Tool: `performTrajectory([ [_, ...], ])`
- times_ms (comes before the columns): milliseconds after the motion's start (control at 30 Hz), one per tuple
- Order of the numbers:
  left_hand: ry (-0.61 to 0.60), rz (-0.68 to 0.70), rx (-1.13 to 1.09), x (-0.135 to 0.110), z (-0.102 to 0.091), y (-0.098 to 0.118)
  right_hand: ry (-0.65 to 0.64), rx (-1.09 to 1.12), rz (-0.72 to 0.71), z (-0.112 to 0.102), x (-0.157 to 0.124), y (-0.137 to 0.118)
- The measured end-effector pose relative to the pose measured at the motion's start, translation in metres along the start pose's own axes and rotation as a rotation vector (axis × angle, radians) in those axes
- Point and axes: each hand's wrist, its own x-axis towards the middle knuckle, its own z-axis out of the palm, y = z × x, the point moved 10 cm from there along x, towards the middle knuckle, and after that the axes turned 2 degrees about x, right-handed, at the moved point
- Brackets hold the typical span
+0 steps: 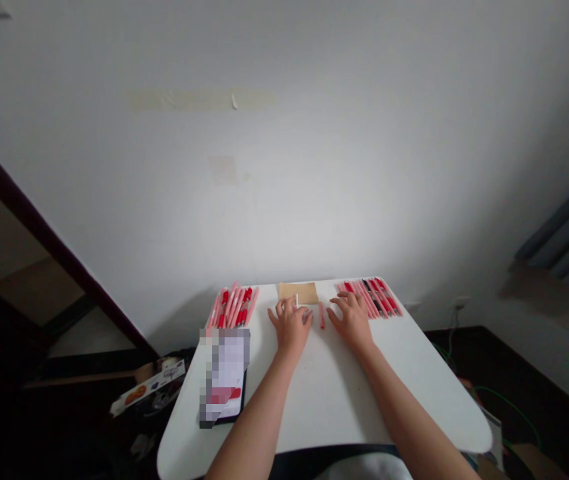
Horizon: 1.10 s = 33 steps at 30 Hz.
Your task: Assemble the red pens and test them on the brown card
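Note:
Both my hands rest on a white table point(324, 393). My left hand point(290, 325) lies with fingers spread beside a small white piece point(297, 301) near its fingertips. My right hand point(350, 318) lies flat with fingers stretched toward a row of pink and red pens point(370, 297) at the far right. A single pink pen point(321, 315) lies between the two hands. A brown cardboard piece point(298, 292) sits just beyond my left hand. Another pile of pink and red pens point(233, 307) lies at the far left.
A dark tablet-like slab with a blurred face point(224, 383) lies at the table's left edge. The white wall point(284, 167) rises right behind the table. A printed box point(147, 387) lies on the dark floor to the left, and green cables point(499, 393) to the right.

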Motion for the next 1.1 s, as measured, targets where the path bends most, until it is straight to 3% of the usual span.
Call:
performTrajectory([
  [367, -0.001, 0.037, 0.049, 0.002, 0.002, 0.006, -0.146, -0.114, 0.081, 0.005, -0.003, 0.004],
  [667, -0.020, 0.022, 0.027, 0.004, 0.002, 0.007, -0.166, -0.137, 0.085, 0.006, -0.003, 0.007],
  [1100, 0.067, -0.024, -0.157, 0.005, -0.008, -0.002, -0.175, -0.054, 0.027, 0.009, -0.003, 0.005],
])
